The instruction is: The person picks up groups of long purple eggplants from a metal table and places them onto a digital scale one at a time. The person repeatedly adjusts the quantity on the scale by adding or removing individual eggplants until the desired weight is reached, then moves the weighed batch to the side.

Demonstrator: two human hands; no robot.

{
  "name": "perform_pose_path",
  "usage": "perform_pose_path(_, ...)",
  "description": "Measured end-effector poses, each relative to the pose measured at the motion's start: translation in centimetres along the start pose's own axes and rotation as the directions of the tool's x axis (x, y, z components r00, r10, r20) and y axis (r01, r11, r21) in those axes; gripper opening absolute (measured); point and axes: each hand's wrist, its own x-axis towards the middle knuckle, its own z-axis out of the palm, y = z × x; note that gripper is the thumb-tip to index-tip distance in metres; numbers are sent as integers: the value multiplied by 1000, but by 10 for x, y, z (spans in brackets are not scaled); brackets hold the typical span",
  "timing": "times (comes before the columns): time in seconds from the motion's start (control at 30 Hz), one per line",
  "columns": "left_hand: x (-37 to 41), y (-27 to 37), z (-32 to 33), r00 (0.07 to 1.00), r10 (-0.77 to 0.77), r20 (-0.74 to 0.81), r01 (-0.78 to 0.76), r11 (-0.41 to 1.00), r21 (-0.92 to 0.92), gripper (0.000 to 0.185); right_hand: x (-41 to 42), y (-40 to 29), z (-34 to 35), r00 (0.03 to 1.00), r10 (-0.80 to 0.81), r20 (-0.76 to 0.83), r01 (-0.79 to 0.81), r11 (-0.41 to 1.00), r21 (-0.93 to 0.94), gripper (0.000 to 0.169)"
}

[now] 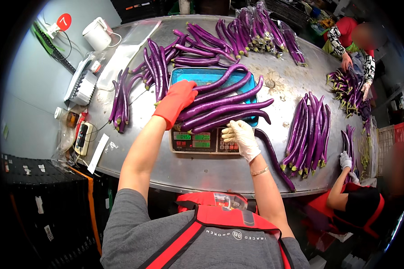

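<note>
Several long purple eggplants (222, 110) lie side by side on the blue tray (202, 75) of a digital scale (197, 141) with lit green readouts. My left hand (179, 97), in a red rubber glove, grips the left end of the uppermost eggplant (224, 78) on the tray; its fingertips are partly hidden. Just below the lowest eggplant, over the scale's keypad, is my right hand (240, 138) in a whitish glove. Its fingers are curled and nothing shows in them. One loose eggplant (274, 159) lies on the metal table (205, 169) right of the scale.
Eggplant piles lie left (121, 101), behind (202, 43) and right (308, 131) of the scale. Bagged eggplants (264, 28) are at the back. A white kettle (97, 33) and a power strip (83, 138) stand left. Two co-workers (348, 37) handle vegetables at the right.
</note>
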Motion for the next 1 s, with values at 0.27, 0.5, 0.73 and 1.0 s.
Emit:
perform_pose_path(0.27, -37, 38, -20, 796, 108, -596, -319, 911, -261, 29, -12, -9, -17, 997, -4, 79, 12, 995, -101, 42)
perform_pose_path(0.5, -132, 134, 20, 806, 254, -535, -549, 660, -513, 38, -22, 9, -31, 983, -181, 39, 177, 979, 101, 34)
perform_pose_path(0.73, -191, 169, 66, 900, 253, -356, -435, 597, -674, 42, -16, -10, -46, 947, 132, -293, -145, 989, -25, 54)
perform_pose_path(1.0, -201, 160, 58, 936, 236, -260, -351, 614, -707, 42, -19, -14, -54, 975, 151, -161, -130, 982, 134, 33)
